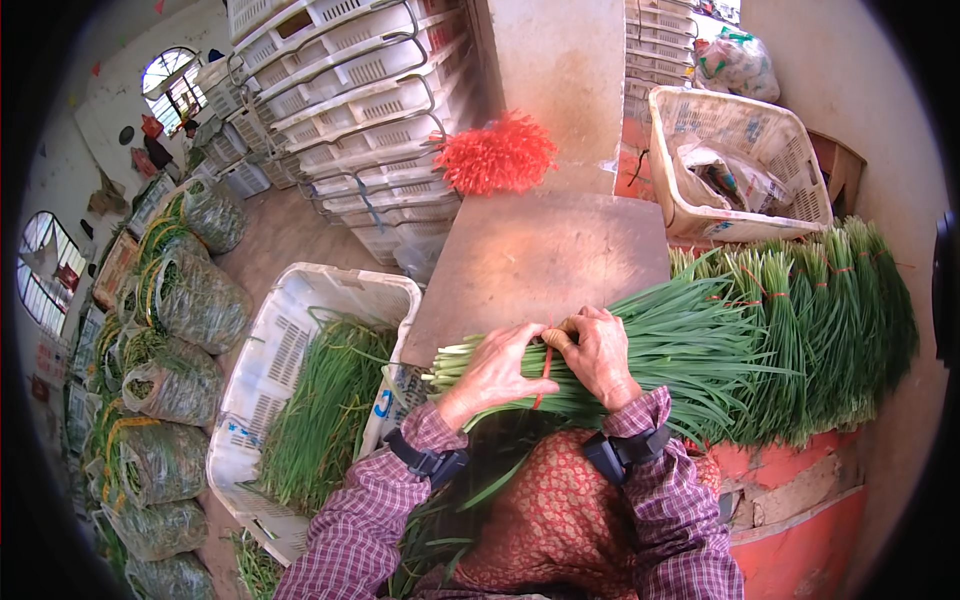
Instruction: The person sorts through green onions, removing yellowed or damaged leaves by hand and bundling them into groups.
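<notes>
A thick bundle of green garlic chives (682, 352) lies across the front of a wooden board (555, 255), its pale cut ends to the left. A red tie (546, 371) runs around the bundle near those ends. My left hand (495, 367) grips the stalks from above, thumb near the tie and fingertips by its upper part. Close on its right, my right hand (596, 356) pinches the tie at the top of the bundle with bent fingers. The fingers partly hide the tie's ends.
Tied chive bundles (810, 322) stand in a row at right. Left of the board, a white plastic crate (300, 277) holds loose greens. Red tie strips (495, 154) lie at the board's far edge. Stacked crates (360, 97) and filled plastic bags (199, 300) stand farther back and left.
</notes>
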`<state>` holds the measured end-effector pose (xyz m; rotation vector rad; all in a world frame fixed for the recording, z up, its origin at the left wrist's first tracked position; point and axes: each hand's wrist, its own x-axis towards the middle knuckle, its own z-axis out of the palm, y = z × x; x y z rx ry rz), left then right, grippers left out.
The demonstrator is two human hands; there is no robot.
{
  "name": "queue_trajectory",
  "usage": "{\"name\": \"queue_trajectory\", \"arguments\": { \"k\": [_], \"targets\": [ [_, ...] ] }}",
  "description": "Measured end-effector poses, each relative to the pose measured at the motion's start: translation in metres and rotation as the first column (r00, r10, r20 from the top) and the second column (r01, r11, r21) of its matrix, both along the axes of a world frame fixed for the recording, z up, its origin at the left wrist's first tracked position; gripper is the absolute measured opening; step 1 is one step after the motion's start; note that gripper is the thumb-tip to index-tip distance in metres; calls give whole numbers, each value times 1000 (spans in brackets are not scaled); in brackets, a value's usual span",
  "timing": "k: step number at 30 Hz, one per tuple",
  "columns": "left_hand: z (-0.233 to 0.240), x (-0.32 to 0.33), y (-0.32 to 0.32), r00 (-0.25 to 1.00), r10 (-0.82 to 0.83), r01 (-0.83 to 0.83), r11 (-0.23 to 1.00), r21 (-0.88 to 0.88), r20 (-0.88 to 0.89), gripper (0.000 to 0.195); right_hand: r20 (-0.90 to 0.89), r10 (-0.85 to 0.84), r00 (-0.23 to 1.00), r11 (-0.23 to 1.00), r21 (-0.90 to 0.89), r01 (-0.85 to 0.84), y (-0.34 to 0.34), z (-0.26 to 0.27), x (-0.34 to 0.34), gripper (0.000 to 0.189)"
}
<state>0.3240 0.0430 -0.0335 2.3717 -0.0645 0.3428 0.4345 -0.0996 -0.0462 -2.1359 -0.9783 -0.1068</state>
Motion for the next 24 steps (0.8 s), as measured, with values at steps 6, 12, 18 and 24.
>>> {"name": "queue_trajectory", "arguments": {
  "k": [6, 12, 18, 24],
  "targets": [
    [-2, 2, -5, 997, 40, -45, 997, 63, 71, 67, 163, -149, 975, 988, 61, 141, -5, -1, -2, 29],
    [-3, 4, -3, 999, 35, -35, 999, 39, 1, 67, 14, -50, 999, 997, 59, 49, -7, 4, 0, 23],
    [-4, 6, -2, 998, 38, -38, 999, -3, -54, 72, -107, 18, 994, 977, 215, 5, -4, -1, 4, 17],
    [-5, 6, 5, 996, 77, -79, 996, -36, -52, 112, -432, 224, 874, 905, 426, -21, -5, 5, 6, 14]
  ]
}}
